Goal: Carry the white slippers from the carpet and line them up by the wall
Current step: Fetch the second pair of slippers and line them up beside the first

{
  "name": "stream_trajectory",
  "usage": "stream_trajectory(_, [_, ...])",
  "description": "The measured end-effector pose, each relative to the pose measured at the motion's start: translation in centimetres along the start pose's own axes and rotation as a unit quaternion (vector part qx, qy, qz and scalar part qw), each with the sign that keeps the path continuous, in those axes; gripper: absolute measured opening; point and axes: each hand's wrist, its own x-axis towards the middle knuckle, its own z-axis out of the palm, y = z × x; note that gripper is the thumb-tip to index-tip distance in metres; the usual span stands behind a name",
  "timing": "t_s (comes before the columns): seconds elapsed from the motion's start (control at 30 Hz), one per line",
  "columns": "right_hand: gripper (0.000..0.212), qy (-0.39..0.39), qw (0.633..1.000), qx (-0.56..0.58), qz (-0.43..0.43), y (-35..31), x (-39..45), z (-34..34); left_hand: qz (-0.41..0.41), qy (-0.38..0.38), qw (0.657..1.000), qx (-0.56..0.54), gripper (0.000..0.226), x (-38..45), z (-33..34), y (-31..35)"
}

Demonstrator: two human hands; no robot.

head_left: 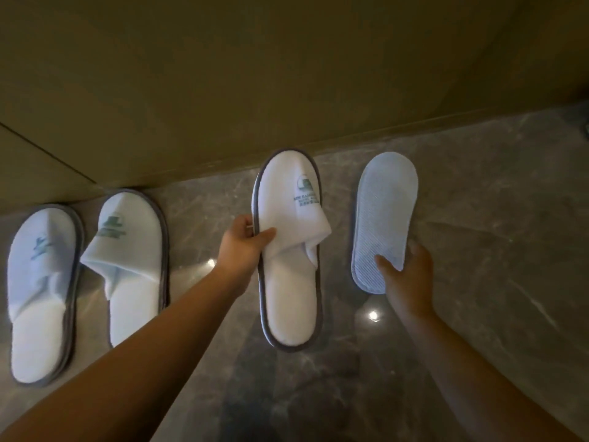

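You hold two white slippers near the wall (223, 90).
Your left hand (242, 242) fingers pinch the upright slipper (288, 250); your right hand (411, 275) fingers grip the sole-up slipper (382, 215).

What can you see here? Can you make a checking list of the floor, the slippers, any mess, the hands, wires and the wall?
Surface: glossy grey stone floor, light glints on it.
Job's things: two white slippers lie side by side, toes at the wall; third slipper upright in left hand; fourth slipper sole-up in right hand.
Clutter: nothing seen.
Hands: left hand grips the slipper's edge; right hand holds the slipper's heel end.
Cables: nothing seen.
Surroundings: plain tan wall.
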Motion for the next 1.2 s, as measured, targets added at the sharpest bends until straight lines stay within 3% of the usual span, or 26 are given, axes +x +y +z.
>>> stream_trajectory(0.1, [0.056, -0.111, 0.993, 0.047, 0.008, -2.1, -2.2, 1.0, -0.008, -0.003, 0.999, -0.039, 0.015, -0.4, -0.2, -0.6])
stream_trajectory(0.2, [0.05, -0.264, 0.958, 0.1, 0.058, -3.6, -3.9, 3.0, -0.01, -0.012, 0.998, -0.065, 0.023, -0.4, -0.5, -1.3])
stream_trajectory(0.27, [0.045, -0.305, 0.946, 0.096, 0.042, -3.8, -4.7, 4.2, -0.007, -0.012, 0.996, -0.089, 0.033, -0.4, -1.0, -1.6])
stream_trajectory(0.37, [0.031, -0.293, 0.951, 0.099, 0.022, -3.9, -5.3, 5.3, 0.004, -0.009, 0.996, -0.09, 0.046, -0.5, -2.7, -1.7])
stream_trajectory(0.5, [0.034, -0.296, 0.952, 0.078, -0.014, -4.5, -5.7, 7.7, 0.044, 0.038, 0.995, 0.087, 0.066, -0.8, -6.3, -3.0])
stream_trajectory(0.7, [0.041, -0.274, 0.96, 0.054, -0.005, -4.6, -6.7, 14.6, 0.061, 0.082, 0.931, 0.351, 0.068, -1.8, -14.0, -6.9])
stream_trajectory(0.83, [0.043, -0.259, 0.965, 0.033, -0.016, -4.1, -7.3, 17.7, 0.004, 0.085, 0.901, 0.426, 0.083, -2.0, -16.9, -9.1])
stream_trajectory(1.03, [0.082, -0.177, 0.975, -0.107, -0.082, -3.3, -7.9, 18.8, -0.032, 0.075, 0.889, 0.45, 0.1, -1.2, -17.9, -11.6])
stream_trajectory(1.2, [0.108, -0.207, 0.93, -0.264, -0.149, -2.2, -11.2, 19.4, -0.023, 0.081, 0.887, 0.454, 0.102, -0.5, -17.8, -12.9])
